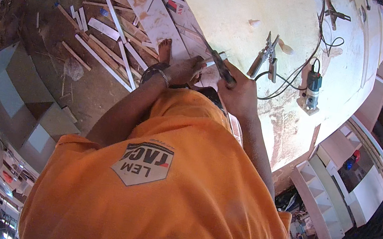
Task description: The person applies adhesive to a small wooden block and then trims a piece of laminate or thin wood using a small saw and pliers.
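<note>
My right hand (239, 92) is closed round the dark handle of a long, thin-bladed hand tool (221, 67), whose blade points away to the left. Close beside it, my left hand (186, 72) has its fingers closed on a narrow white strip (209, 62) at the near edge of the pale worktable (220, 4). The tool crosses over the strip; whether they touch I cannot tell. Pliers (265, 56) lie on the tabletop beyond my right hand. Farther right, a black-and-silver trim router (312, 88) stands upright with its cord attached.
The black cord (305, 62) loops across the table towards a dark spring clamp (335, 14). A long white board (148, 10) leans left of the table, near a bare foot (164, 50). Wood strips (107, 51) litter the floor. Cabinet carcasses (18, 87) stand at left; a shelf unit (320, 205) at right.
</note>
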`<action>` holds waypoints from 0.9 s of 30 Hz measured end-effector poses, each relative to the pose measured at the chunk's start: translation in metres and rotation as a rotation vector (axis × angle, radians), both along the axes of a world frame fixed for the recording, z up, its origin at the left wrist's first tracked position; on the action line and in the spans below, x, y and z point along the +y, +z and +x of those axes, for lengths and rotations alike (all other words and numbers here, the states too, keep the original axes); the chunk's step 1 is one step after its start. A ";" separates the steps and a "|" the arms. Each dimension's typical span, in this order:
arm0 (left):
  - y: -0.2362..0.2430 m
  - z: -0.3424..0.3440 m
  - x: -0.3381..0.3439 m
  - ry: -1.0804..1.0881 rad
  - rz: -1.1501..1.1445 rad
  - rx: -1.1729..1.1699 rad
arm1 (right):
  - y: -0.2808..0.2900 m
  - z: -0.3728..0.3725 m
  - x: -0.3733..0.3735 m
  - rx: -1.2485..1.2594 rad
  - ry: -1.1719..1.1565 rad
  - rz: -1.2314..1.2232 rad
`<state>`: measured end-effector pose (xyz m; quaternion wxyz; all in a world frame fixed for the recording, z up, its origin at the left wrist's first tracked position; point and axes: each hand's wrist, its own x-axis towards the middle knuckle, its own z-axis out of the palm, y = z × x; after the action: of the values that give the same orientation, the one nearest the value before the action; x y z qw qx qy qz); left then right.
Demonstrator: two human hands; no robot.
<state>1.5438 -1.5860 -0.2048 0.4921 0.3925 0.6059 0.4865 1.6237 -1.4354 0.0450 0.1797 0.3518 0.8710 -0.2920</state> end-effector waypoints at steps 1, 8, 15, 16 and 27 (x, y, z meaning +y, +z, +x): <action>0.002 0.001 -0.004 -0.011 -0.001 0.004 | -0.004 -0.006 -0.003 0.003 0.037 0.033; -0.002 -0.003 0.000 -0.030 -0.142 0.094 | 0.103 0.057 -0.011 -0.004 -0.047 -0.029; 0.011 -0.004 0.006 -0.044 -0.139 0.018 | -0.016 0.004 -0.002 0.037 -0.031 -0.012; 0.004 -0.001 0.002 -0.063 -0.116 0.044 | -0.012 -0.004 -0.002 0.006 -0.011 -0.009; 0.062 -0.015 0.000 -0.256 -0.166 0.543 | -0.026 0.040 0.002 0.131 -0.187 -0.171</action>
<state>1.5291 -1.5857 -0.1429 0.3999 0.5396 0.6986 0.2468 1.6641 -1.4338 0.0189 0.1236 0.3948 0.8163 -0.4031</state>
